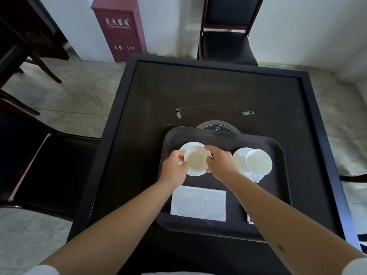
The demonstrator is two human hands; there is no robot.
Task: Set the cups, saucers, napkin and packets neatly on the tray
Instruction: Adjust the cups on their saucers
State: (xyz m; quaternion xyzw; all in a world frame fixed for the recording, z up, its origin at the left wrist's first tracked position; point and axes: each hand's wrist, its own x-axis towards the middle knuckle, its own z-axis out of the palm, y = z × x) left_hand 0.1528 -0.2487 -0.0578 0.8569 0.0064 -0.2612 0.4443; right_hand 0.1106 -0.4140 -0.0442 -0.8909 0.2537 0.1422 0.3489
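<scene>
Napkin point(198, 203) on tray point(282, 175), before saucers point(241, 157).

Dim, soft daylight falls evenly over the dark desk point(208, 92); white cups point(258, 161) glare slightly (edges bow with wide-angle distortion), corners darken.

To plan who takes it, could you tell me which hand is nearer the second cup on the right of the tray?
Right. The right hand is just beside the second cup; the left hand is farther off.

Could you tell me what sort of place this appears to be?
Probably a restaurant or tea room: a dark square table with padded chairs around it, and a red fire-extinguisher cabinet by the wall.
</scene>
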